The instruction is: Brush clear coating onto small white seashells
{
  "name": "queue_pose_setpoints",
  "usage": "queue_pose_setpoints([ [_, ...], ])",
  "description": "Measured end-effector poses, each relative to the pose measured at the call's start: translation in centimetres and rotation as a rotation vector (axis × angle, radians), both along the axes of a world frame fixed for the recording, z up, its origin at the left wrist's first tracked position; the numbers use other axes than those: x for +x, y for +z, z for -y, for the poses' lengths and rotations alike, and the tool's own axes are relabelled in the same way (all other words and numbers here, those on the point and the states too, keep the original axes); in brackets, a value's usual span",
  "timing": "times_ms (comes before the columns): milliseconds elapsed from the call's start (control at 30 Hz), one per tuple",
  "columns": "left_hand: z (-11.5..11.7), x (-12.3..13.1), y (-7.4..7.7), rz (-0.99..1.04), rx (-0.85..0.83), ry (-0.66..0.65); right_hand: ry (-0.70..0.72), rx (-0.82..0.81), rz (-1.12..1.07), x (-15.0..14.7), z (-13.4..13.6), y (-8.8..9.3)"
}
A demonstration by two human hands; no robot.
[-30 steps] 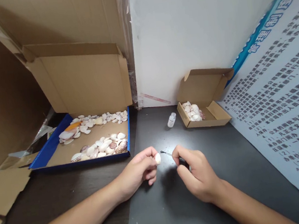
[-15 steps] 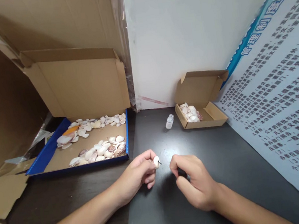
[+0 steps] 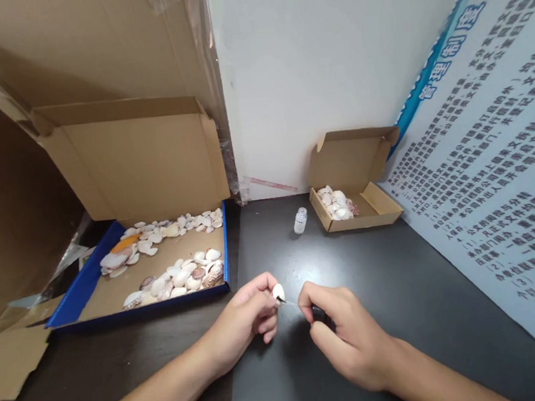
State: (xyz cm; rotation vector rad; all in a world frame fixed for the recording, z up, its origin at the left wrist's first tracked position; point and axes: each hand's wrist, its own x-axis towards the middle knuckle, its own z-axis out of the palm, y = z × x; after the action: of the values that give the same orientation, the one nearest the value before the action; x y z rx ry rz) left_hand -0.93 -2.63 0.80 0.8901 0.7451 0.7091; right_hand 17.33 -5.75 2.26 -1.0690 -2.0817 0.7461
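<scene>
My left hand [image 3: 248, 320] pinches a small white shell [image 3: 279, 292] between thumb and fingertips, just above the dark table [image 3: 405, 287]. My right hand [image 3: 342, 334] is closed round a thin black-handled brush [image 3: 316, 312]. The brush's fine tip touches the shell. Both hands sit close together near the table's front middle.
A large open cardboard box with a blue rim [image 3: 87, 281] holds several shells at the left. A small open cardboard box [image 3: 371, 210] with shells stands at the back right, a tiny clear bottle [image 3: 300, 220] beside it. A printed poster [image 3: 501, 198] leans on the right.
My right hand has moved left and brought the brush tip from a gap away onto the shell. The view has shifted slightly, so both hands sit lower and further left.
</scene>
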Motion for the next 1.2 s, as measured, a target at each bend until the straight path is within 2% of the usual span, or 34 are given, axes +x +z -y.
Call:
queue_pose_setpoints([
  [200, -0.07, -0.03, -0.11, 0.018, -0.025, 0.004, -0.167, -0.101, 0.024, 0.59, -0.58, -0.77],
  [367, -0.12, -0.09, -0.07, 0.034, -0.085, 0.024, -0.03, -0.13, -0.12, 0.74, -0.21, -0.89],
  [533, -0.22, -0.08, 0.09, 0.035, -0.099, 0.041, -0.117, -0.162, -0.07, 0.69, -0.06, -0.89],
  [700, -0.27, -0.02, 0.06, 0.04, -0.101, 0.039, -0.004, -0.123, -0.133, 0.72, -0.12, -0.85],
  [867, -0.18, -0.1, 0.0, 0.041, -0.09, 0.032, -0.118, -0.138, -0.072, 0.64, -0.23, -0.86],
  [1000, -0.17, -0.12, -0.14, 0.044, -0.082, 0.037, -0.033, -0.084, -0.169, 0.78, 0.05, -0.67],
  [1067, -0.17, -0.1, -0.18, 0.048, -0.08, 0.04, 0.001, -0.086, -0.142, 0.79, 0.09, -0.61],
  [1200, -0.15, -0.07, -0.09, 0.047, -0.081, 0.035, -0.1, -0.142, -0.024, 0.67, -0.18, -0.67],
])
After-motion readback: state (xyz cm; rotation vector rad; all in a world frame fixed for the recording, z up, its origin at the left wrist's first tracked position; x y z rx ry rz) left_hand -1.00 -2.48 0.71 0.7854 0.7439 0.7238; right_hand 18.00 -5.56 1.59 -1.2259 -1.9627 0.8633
